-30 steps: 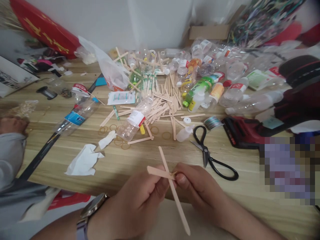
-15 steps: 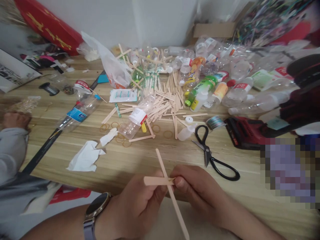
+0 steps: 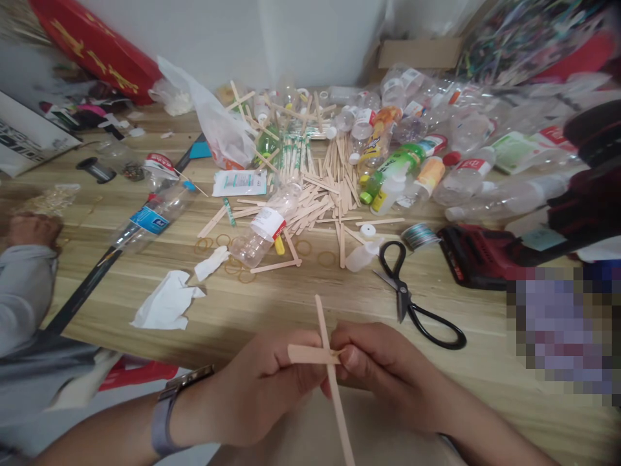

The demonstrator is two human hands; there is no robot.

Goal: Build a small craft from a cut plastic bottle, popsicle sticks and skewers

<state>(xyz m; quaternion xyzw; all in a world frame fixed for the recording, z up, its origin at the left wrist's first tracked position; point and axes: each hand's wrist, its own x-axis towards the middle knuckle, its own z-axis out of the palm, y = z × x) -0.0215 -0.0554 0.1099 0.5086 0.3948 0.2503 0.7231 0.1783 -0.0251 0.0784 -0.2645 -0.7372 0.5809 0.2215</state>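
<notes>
Place: likely craft workshop
Tools: power tool [image 3: 478, 255]; scissors [image 3: 402, 299], near table's [image 3: 272, 307] front edge
Heaps: sticks [image 3: 310, 213], bottles [image 3: 395, 169], towards back edge

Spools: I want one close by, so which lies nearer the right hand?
The multicoloured spool, beyond the right hand and the black-handled scissors; the dark spool lies far off at the picture's left.

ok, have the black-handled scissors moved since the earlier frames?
No. Against the spool beside them, the black-handled scissors keep the same place and angle; both shift slightly together in view, consistent with camera motion.
</notes>
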